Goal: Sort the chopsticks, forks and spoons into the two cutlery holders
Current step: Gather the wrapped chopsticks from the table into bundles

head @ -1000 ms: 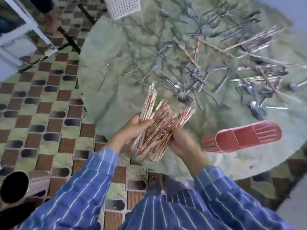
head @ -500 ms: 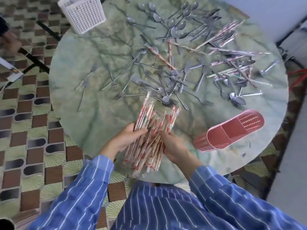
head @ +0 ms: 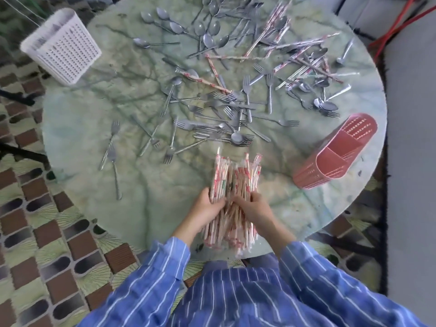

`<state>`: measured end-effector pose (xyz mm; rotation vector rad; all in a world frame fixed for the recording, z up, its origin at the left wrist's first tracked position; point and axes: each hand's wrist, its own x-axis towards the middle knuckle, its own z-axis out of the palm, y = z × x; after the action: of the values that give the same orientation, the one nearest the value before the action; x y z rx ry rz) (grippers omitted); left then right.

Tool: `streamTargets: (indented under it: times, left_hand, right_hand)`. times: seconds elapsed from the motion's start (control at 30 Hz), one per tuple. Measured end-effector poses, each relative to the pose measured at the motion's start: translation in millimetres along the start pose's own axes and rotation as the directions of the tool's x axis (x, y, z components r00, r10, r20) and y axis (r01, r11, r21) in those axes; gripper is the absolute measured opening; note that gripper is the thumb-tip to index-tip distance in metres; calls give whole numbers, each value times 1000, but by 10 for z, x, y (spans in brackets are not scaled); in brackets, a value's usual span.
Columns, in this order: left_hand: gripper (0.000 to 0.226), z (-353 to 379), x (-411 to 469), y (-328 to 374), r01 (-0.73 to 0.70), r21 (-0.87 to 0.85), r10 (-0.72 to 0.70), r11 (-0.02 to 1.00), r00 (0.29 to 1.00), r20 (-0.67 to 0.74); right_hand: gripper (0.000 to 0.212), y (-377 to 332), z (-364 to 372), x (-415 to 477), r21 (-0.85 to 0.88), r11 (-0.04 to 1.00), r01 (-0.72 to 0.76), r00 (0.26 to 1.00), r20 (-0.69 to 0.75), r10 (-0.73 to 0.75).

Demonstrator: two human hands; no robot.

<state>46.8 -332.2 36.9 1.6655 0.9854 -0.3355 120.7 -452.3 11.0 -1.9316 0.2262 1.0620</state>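
Observation:
A thick bundle of paper-wrapped chopsticks (head: 233, 180) stands on end near the table's front edge. My left hand (head: 204, 207) grips its left side and my right hand (head: 253, 207) grips its right side. A red cutlery holder (head: 335, 154) lies on its side to the right, open end toward me. A white cutlery holder (head: 62, 46) stands tilted at the far left edge. Loose forks (head: 246, 90), spoons (head: 207, 40) and more wrapped chopsticks (head: 297, 47) lie scattered over the far half of the table.
The round green marble table (head: 94, 142) fills the view, with patterned brown floor tiles (head: 35, 232) to the left. Two forks (head: 112, 147) lie apart at the left. A grey surface and red cables (head: 398, 22) are at the right.
Both hands have squared the fanned-out chopstick bundle into a tighter, more upright stack. The view has shifted, bringing the whole table and the white holder into sight.

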Motion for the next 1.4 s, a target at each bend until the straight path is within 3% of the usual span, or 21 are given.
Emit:
streamTargets:
  times: [0.1,0.27,0.37,0.53,0.63,0.8,0.93,1.0,1.17,1.4]
  left_hand:
    - [54,-49,8,-82,-19,77,22,997,999,-41]
    - [44,-82,30,-193,-125,220,152,967,982,-114]
    - [55,-77,55,-277,-122,233,154,965,980,-126]
    - [84,-88,82,-339,-87,324,169,942,957,-236]
    - [97,-28,62,-286,-63,339,145,939,964,-223]
    - [110,117,32,-250,-77,350,146,934,973,-177]
    - [120,67,54,-261,-63,337,82,940,996,-41]
    - [117,22,63,-252,-41,305,54,951,998,-35]
    - [78,-54,148,-231,-29,220,70,975,982,-177]
    - [83,-58,147,-236,-21,234,65,972,981,-182]
  right_hand:
    - [39,20,47,-137,-91,993,71,991,-107,-80]
    - [28,95,95,-233,-260,942,215,923,-262,-283]
    - [38,149,115,-247,-273,943,190,922,-281,-267]
    - [50,244,40,-197,-144,981,126,905,-388,-173]
    - [62,239,-15,-159,-142,985,96,914,-380,-144]
    - [53,177,87,-178,-135,965,227,918,-301,-258]
    - [40,180,64,-141,-136,949,284,899,-306,-313]
    - [37,196,19,-87,-136,954,266,891,-343,-298]
    - [43,252,-26,41,-107,979,176,899,-387,-204]
    - [41,266,-87,89,-24,988,155,890,-431,-150]
